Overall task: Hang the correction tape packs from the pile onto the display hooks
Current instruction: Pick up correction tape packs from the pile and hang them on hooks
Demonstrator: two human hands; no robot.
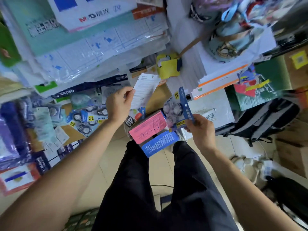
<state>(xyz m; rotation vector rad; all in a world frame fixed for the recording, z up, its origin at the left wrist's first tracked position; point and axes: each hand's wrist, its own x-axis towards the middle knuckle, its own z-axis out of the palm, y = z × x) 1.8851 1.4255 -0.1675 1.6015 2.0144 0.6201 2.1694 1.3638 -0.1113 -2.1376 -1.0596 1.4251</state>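
Observation:
My left hand (119, 104) pinches a white printed pack (145, 90) by its lower left edge and holds it up over the pile. My right hand (200, 129) grips a blue correction tape pack (176, 112) by its blue header card, seen edge-on; clear blisters with round tape wheels show on its left side. More blue correction tape packs (86, 117) with yellow "36" stickers lie in a heap on a cardboard surface to the left. Pink (148, 129) and blue (160, 144) packs lie below my hands. No display hooks are clearly visible.
Shelves of stationery in plastic sleeves (83, 47) fill the left and top. A yellow box (168, 65) stands at centre top, paper stacks (220, 80) and a grey backpack (265, 120) to the right. My dark trousers (150, 189) and tile floor are below.

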